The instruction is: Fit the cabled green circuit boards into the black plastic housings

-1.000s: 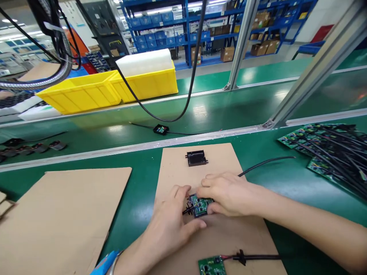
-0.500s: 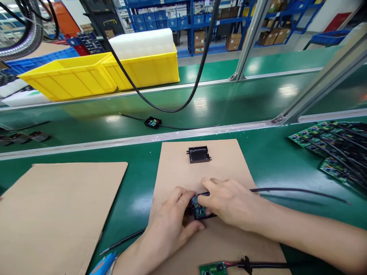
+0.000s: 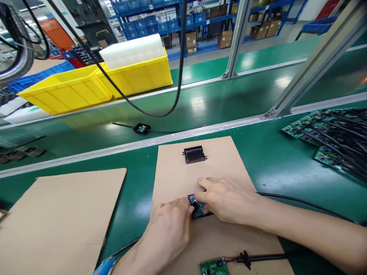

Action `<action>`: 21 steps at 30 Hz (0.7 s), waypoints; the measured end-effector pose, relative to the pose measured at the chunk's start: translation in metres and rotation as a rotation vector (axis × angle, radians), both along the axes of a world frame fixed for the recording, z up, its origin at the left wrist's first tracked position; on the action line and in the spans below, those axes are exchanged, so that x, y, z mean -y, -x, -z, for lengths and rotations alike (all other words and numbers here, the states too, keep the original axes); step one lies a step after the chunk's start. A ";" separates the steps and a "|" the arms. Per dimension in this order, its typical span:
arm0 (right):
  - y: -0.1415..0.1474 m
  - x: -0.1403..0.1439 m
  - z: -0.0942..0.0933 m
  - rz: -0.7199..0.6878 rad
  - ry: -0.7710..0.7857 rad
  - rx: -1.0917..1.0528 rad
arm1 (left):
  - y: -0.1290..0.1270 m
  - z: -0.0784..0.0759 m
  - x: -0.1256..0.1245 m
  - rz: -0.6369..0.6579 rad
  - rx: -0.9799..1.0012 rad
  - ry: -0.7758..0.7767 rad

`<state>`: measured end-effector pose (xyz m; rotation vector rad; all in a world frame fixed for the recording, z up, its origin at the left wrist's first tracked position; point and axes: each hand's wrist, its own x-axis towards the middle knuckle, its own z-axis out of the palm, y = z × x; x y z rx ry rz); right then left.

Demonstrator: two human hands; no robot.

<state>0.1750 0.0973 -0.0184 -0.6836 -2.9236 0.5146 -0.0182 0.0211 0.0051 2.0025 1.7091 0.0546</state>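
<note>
A small circuit board in a black plastic case [image 3: 197, 209] lies on a cardboard sheet [image 3: 172, 172] in front of me. My left hand [image 3: 172, 219] is closed at the case's left end, thumb pressed against it. From the right, my right hand [image 3: 222, 196] grips the other end, fingers curled over the board and hiding part of it. Black cables [image 3: 301, 199] come out on both sides, past my wrists. Beyond my hands sits a second black case [image 3: 195, 154]. Nearer me lies a green circuit board [image 3: 213, 266] with a black cable.
Another cardboard sheet [image 3: 65, 210] covers the left of the green bench. A blue-handled tool [image 3: 104, 266] lies beside my left forearm. Cabled circuit boards [image 3: 338, 141] are heaped at right. Yellow bins [image 3: 137, 78] stand past the metal rail, and a black cable [image 3: 160, 114] hangs in front.
My left hand's fingers have drawn together and its thumb has moved up onto the case's left end. My right hand stays at the board. The view has tilted slightly.
</note>
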 end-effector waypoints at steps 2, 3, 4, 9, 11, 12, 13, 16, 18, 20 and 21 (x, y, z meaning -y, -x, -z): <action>-0.001 0.001 0.003 0.012 -0.006 -0.022 | -0.003 0.002 0.000 -0.053 0.062 0.062; -0.001 0.001 0.004 0.017 -0.012 -0.034 | -0.002 0.003 0.000 -0.083 0.101 0.098; -0.001 0.001 0.005 0.021 -0.020 -0.043 | -0.002 0.006 0.000 -0.106 0.126 0.124; -0.001 0.002 0.006 0.020 -0.054 -0.085 | 0.000 0.020 0.006 -0.005 -0.157 0.030; -0.001 0.003 0.005 0.023 -0.061 -0.094 | -0.001 0.025 0.009 0.043 -0.277 -0.014; -0.001 0.003 0.005 0.023 -0.066 -0.095 | -0.002 0.027 0.010 0.053 -0.310 -0.024; -0.001 0.004 0.005 0.022 -0.071 -0.098 | -0.003 0.027 0.010 0.063 -0.329 -0.029; -0.001 0.002 0.004 0.008 -0.087 -0.097 | -0.005 0.023 0.007 0.119 -0.360 -0.054; -0.001 0.000 0.001 -0.005 -0.100 -0.076 | -0.005 0.017 0.005 0.146 -0.353 -0.076; -0.001 0.000 -0.005 -0.037 -0.107 -0.044 | -0.004 0.011 0.004 0.129 -0.350 -0.105; 0.000 0.002 -0.008 -0.051 -0.112 -0.032 | -0.004 0.008 0.005 0.104 -0.346 -0.120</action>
